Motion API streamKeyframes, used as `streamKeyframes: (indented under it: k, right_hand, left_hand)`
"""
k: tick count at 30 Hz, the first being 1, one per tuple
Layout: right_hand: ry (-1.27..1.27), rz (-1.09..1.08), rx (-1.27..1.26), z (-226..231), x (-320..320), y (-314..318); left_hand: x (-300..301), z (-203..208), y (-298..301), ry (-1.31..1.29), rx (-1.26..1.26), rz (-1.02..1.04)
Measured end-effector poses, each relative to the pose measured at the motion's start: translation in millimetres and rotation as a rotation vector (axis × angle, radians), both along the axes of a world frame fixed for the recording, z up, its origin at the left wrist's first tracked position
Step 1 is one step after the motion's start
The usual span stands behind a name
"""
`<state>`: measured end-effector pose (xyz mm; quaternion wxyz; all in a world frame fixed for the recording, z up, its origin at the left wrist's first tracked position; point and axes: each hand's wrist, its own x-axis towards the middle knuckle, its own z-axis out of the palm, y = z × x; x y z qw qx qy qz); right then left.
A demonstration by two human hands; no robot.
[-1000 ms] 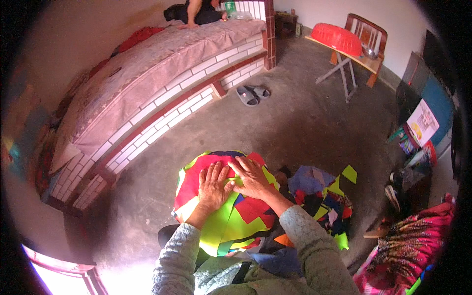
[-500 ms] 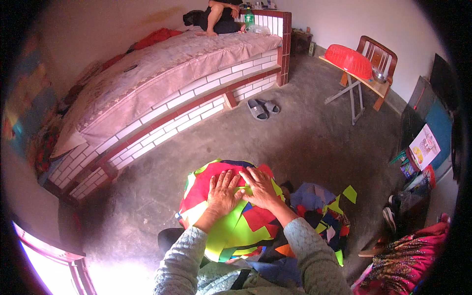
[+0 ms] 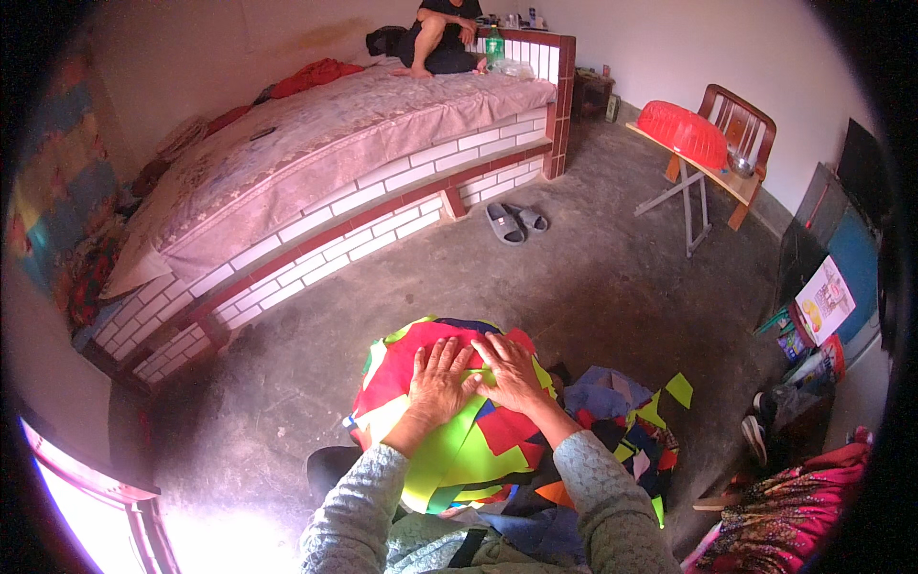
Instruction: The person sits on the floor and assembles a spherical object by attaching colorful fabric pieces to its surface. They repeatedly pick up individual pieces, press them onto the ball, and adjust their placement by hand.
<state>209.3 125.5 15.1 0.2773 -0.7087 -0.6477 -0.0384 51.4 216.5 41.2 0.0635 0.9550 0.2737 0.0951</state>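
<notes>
"Two in play: left hand (image 3: 440,387) and right hand (image 3: 512,375), both palm-down on the pile (image 3: 454,454), and what a bright one, all lime and red cloth!"

"How are they set?"

"Spread, each of them, left tips aimed at one o'clock, right tips at eleven. Thumbs close together in the middle; whether they touch, I can't tell!"

"And where's the pile?"

"Six o'clock in the view, rounded, red across its twelve, lime running down towards its six, and a red patch (image 3: 503,428) sitting out near four."

"Take the clock from the pile, then. What's around it?"

"Loose scraps (image 3: 612,387) heaped on the floor (image 3: 612,287) at three! Slippers (image 3: 505,225) near one o'clock, side by side. The bed (image 3: 316,158) stretches across eleven, and a person (image 3: 440,43) sits on it at twelve, beside a green bottle (image 3: 494,46)."

"Further round?"

"Between one and two: a red dome (image 3: 681,134) on a small table (image 3: 734,185), with a chair (image 3: 754,120) just behind"
</notes>
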Motion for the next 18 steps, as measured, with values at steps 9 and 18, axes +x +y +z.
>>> streamKeyframes:
  k: [9,18]
  right_hand:
    - [0.008,-0.002,0.001,1.7,-1.2,-2.8]
    - [0.020,0.024,-0.024,5.1,0.9,-2.0]
  left_hand:
    - [-0.1,-0.1,-2.4,-0.010,-0.001,0.002]
    - [3.3,-5.7,-1.8,-0.025,0.078,0.010]
